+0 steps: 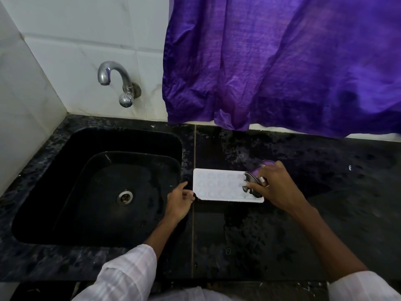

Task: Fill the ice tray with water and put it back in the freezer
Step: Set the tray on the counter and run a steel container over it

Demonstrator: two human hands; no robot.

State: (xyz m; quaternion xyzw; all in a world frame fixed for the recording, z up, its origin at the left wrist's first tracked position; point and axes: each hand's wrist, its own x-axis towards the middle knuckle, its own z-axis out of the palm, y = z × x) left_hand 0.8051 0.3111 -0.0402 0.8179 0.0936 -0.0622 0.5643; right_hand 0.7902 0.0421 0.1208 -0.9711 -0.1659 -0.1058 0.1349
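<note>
A white ice tray [219, 184] lies flat on the black counter just right of the sink. My left hand [179, 203] touches the tray's near left corner with its fingertips. My right hand [274, 185] grips a shiny steel glass [251, 183] that reflects purple. The glass is tipped on its side, mouth toward the left, over the right end of the tray. I cannot tell whether water is running out. The freezer is out of view.
A black sink [65, 170] with a metal drain [124, 197] lies to the left. A chrome tap [117, 81] sticks out of the white tiled wall above it. A purple curtain [282, 61] hangs down to the counter's back edge. The counter [303, 224] looks wet.
</note>
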